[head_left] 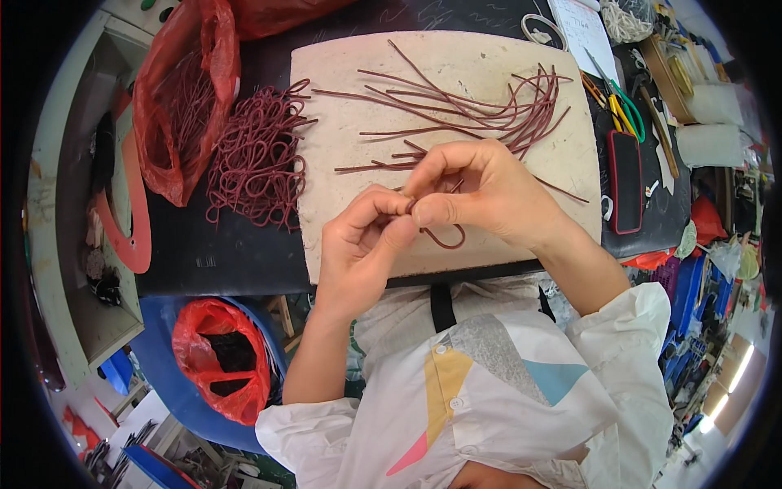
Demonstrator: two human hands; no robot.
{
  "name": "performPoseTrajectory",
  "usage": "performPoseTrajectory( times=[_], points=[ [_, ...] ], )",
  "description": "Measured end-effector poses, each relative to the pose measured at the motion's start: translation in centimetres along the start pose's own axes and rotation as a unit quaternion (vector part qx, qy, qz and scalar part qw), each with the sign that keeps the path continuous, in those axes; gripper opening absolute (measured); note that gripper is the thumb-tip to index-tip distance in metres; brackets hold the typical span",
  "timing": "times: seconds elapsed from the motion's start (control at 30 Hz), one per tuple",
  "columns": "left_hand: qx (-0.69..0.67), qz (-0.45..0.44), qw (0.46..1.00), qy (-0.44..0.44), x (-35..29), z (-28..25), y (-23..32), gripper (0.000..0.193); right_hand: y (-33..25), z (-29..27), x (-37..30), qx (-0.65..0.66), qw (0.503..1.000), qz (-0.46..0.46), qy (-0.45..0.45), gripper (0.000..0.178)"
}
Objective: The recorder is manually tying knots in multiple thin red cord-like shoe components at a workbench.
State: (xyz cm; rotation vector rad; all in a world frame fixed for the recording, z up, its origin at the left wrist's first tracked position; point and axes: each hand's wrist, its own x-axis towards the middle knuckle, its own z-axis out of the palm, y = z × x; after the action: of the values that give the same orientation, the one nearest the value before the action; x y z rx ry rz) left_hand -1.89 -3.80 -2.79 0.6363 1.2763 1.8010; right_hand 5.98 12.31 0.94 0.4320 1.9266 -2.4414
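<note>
Both my hands meet above the near part of a cream board [326, 204]. Between their fingertips is a thin maroon cord [446, 243], part of which hangs below in a small loop. My left hand [364, 236] pinches it from the left, thumb against fingers. From the right, my right hand [476, 191] pinches the same cord with thumb and index finger. The exact spot where the fingers meet is mostly hidden. Just beyond my hands, several loose maroon cords [521, 122] lie spread over the board. A tangled heap of looped maroon cords [259, 159] sits left of the board.
A red plastic bag [189, 98] holding more cords stands at the far left. On the right lie a phone [626, 183], green-handled scissors [631, 110] and yellow-handled pliers [621, 114]. Below the table's left edge, a red bag [262, 367] lines a blue container [167, 359].
</note>
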Motion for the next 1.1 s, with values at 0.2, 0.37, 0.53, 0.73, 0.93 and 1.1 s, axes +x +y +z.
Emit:
performPoseTrajectory(
  times=[0.2,0.37,0.53,0.73,0.93,1.1],
  points=[
    [-0.074,-0.062,0.995,-0.004,-0.1,0.0,1.1,0.014,1.0,0.1,-0.2,0.198,0.973,0.096,-0.063,0.014],
    [-0.030,-0.090,0.995,-0.017,-0.1,-0.6,2.5,0.014,1.7,0.7,-0.5,0.171,0.984,0.014,-0.052,0.013],
    [-0.003,-0.087,0.996,0.014,-0.2,-0.6,2.8,0.013,2.1,2.1,-1.0,0.090,0.991,-0.098,0.025,0.014],
    [0.108,0.022,0.989,0.095,-0.2,0.6,2.4,0.016,0.8,1.8,-0.8,-0.025,0.996,-0.059,0.058,0.013],
    [0.227,0.017,0.974,0.007,-0.2,-0.6,3.1,0.019,0.6,0.6,-1.3,-0.293,0.946,-0.138,-0.033,0.008],
    [0.109,-0.072,0.985,0.108,-0.1,-0.3,2.7,0.017,1.0,1.3,-1.8,-0.387,0.904,-0.181,0.030,0.006]
  ],
)
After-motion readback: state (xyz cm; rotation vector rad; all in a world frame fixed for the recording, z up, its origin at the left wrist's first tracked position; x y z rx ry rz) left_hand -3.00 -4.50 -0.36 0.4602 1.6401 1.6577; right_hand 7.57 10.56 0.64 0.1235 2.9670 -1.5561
